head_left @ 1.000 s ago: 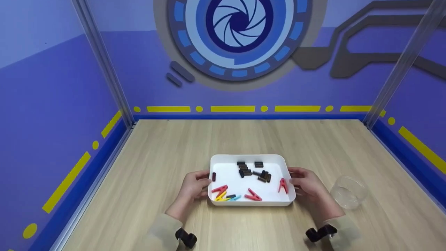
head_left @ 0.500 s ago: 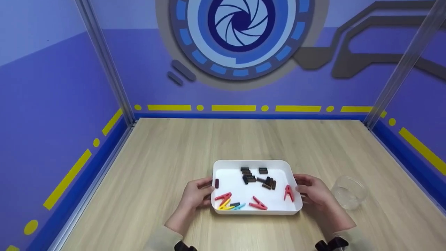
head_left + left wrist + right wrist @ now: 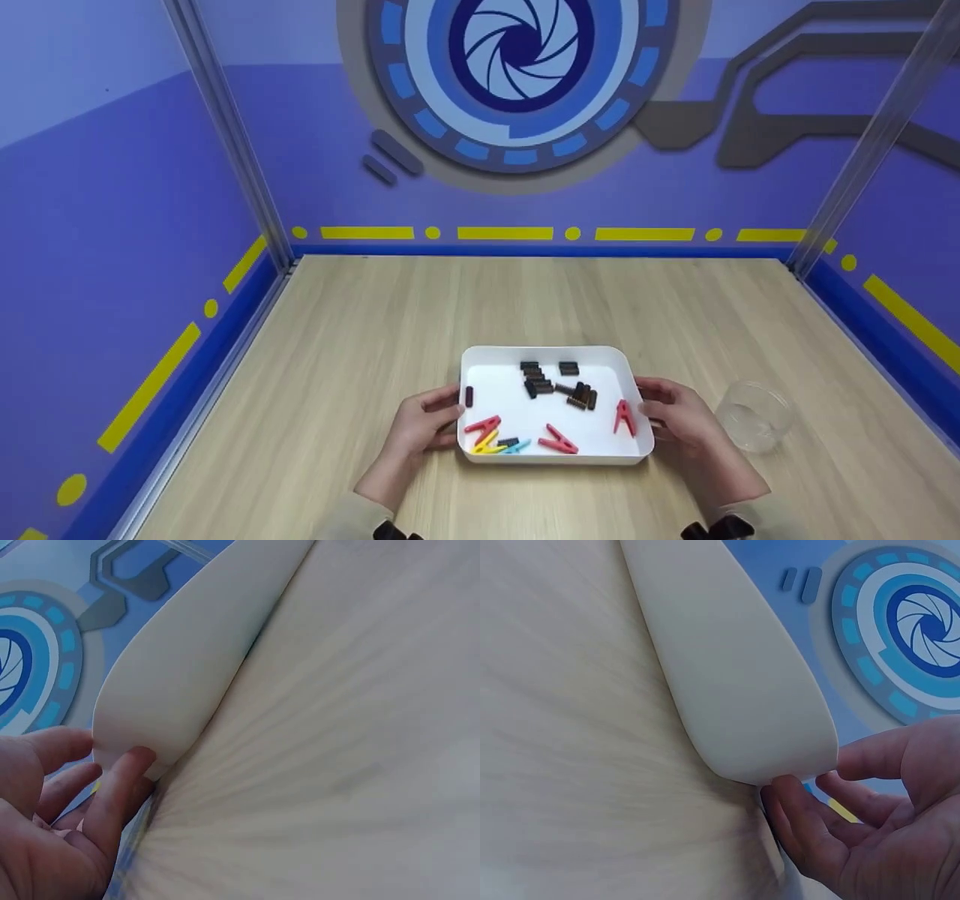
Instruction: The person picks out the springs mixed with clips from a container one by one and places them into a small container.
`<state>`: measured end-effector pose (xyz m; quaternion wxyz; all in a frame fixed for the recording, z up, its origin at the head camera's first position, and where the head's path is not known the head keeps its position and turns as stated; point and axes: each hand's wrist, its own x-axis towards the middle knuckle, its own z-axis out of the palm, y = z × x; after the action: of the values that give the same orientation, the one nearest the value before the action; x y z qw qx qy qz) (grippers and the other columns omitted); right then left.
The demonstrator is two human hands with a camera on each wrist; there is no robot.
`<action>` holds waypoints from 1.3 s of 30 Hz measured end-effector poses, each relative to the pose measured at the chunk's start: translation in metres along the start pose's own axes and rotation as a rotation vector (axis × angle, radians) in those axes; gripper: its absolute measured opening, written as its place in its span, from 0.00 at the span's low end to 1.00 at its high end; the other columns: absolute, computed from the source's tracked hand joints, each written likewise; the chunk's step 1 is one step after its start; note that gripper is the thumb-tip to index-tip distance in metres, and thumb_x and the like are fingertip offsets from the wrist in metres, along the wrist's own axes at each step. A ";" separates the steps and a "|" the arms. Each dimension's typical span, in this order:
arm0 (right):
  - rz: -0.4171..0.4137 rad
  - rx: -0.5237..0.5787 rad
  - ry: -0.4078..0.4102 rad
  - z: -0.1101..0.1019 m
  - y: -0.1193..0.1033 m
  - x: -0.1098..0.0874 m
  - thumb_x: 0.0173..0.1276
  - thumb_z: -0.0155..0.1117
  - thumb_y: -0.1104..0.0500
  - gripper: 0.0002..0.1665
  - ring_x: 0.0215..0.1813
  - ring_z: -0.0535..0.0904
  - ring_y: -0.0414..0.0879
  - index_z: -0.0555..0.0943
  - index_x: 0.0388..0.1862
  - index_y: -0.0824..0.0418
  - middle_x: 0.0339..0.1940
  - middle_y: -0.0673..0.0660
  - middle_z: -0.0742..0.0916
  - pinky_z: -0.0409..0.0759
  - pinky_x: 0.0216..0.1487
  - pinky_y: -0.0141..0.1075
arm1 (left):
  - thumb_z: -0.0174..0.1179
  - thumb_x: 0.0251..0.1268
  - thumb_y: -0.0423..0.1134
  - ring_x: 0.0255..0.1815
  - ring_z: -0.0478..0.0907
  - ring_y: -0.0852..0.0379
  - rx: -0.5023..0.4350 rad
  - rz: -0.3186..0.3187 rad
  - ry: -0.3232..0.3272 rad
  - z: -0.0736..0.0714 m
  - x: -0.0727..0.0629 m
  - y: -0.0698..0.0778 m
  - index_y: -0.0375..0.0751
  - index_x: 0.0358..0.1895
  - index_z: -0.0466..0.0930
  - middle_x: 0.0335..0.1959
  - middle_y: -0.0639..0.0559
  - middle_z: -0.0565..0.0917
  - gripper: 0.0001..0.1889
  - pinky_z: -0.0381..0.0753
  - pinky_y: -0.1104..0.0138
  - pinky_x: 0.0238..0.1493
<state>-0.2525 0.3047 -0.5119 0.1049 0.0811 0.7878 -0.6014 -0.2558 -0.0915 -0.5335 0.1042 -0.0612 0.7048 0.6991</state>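
A shallow white tray (image 3: 555, 459) is held at both ends over the wooden table. My left hand (image 3: 421, 421) grips its left end, with fingertips along the end wall and lower edge in the left wrist view. At the opposite end my right hand (image 3: 681, 414) holds the tray the same way, fingers bent at the lower corner in the right wrist view. Inside lie several small dark ridged pieces (image 3: 536, 379), a dark maroon piece (image 3: 469, 397) by the left wall, red clothespins (image 3: 625, 418), a yellow clothespin (image 3: 486, 446) and a light blue one (image 3: 516, 448).
A clear round plastic cup (image 3: 754, 417) stands on the wooden table (image 3: 375, 322), just right of my right forearm. Blue-purple printed panels (image 3: 300, 165) enclose the table at the back and both sides, with metal posts (image 3: 232, 142) at the corners.
Both hands have brought the tray nearer to me and slightly to the right, mostly in the first half second. The clothespins and dark pieces keep their places inside it.
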 end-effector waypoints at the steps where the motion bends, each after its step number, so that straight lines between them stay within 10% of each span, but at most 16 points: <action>1: -0.003 0.004 -0.001 0.000 0.000 0.000 0.72 0.58 0.67 0.33 0.55 0.82 0.46 0.66 0.75 0.72 0.71 0.74 0.75 0.89 0.53 0.41 | 0.68 0.68 0.35 0.49 0.87 0.53 -0.008 -0.004 -0.003 0.000 0.000 -0.001 0.40 0.70 0.77 0.66 0.36 0.81 0.27 0.91 0.62 0.36; 13: -0.086 -0.059 0.017 0.005 -0.004 -0.002 0.72 0.57 0.69 0.32 0.59 0.80 0.54 0.66 0.74 0.74 0.70 0.76 0.75 0.87 0.51 0.35 | 0.69 0.67 0.35 0.50 0.88 0.53 -0.082 -0.001 -0.046 -0.005 0.003 -0.004 0.37 0.70 0.76 0.66 0.36 0.81 0.28 0.91 0.63 0.36; 19: -0.212 -0.189 0.203 0.020 -0.020 -0.006 0.73 0.62 0.66 0.30 0.72 0.71 0.64 0.70 0.72 0.68 0.71 0.70 0.76 0.75 0.73 0.56 | 0.69 0.67 0.35 0.47 0.88 0.55 -0.081 -0.013 -0.049 -0.005 0.003 -0.005 0.38 0.70 0.76 0.66 0.37 0.81 0.28 0.91 0.65 0.36; 22: -0.294 -0.174 0.242 0.034 -0.030 -0.004 0.71 0.68 0.65 0.24 0.67 0.78 0.58 0.78 0.65 0.67 0.65 0.66 0.82 0.79 0.71 0.49 | 0.69 0.67 0.35 0.47 0.88 0.55 -0.084 -0.010 -0.050 -0.006 0.003 -0.005 0.37 0.70 0.76 0.67 0.36 0.81 0.28 0.91 0.65 0.35; 28: -0.411 -0.116 0.001 0.073 -0.044 0.002 0.67 0.73 0.65 0.18 0.47 0.86 0.41 0.85 0.54 0.70 0.50 0.66 0.90 0.83 0.46 0.24 | 0.68 0.68 0.35 0.48 0.88 0.55 -0.088 0.006 -0.063 -0.006 0.004 -0.006 0.36 0.70 0.76 0.66 0.36 0.81 0.28 0.91 0.64 0.35; 39: -0.373 -0.377 -0.254 0.143 -0.047 0.007 0.62 0.78 0.60 0.09 0.38 0.82 0.38 0.91 0.41 0.60 0.37 0.53 0.92 0.81 0.43 0.31 | 0.67 0.69 0.34 0.49 0.88 0.53 -0.092 0.012 -0.069 -0.006 0.003 -0.006 0.35 0.71 0.74 0.67 0.34 0.80 0.28 0.91 0.64 0.36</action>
<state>-0.2617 0.1544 -0.5061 0.1035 -0.1622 0.8676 -0.4585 -0.2579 -0.0976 -0.5403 0.1214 -0.0377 0.6682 0.7331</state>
